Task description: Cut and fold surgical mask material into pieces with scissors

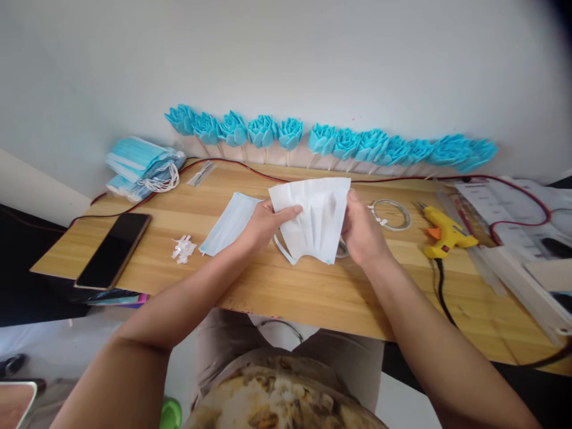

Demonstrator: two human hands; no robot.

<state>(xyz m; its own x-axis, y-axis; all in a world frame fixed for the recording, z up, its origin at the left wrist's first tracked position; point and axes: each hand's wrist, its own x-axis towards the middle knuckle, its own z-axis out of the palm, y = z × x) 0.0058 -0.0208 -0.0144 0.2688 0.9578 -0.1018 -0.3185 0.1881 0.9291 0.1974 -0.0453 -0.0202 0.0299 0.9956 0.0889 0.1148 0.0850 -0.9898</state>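
Observation:
A white face mask (313, 217), spread out with its pleats fanned, is held up between my two hands above the wooden table. My left hand (267, 223) grips its left side, thumb lying across the front. On the right edge, my right hand (361, 229) is closed around the mask, its fingers partly hidden behind it. An ear loop hangs at the mask's lower left. Under and beside my left hand lies a light blue face mask (230, 223), flat on the table. A roll of tape (393, 214) rests to the right of my right hand.
Several blue handmade flowers (263, 131) on sticks lean along the wall. Folded masks (138, 164) are piled at the back left, near a black phone (114, 250) and white scraps (183, 248). A yellow glue gun (447, 232) with a black cord lies at right.

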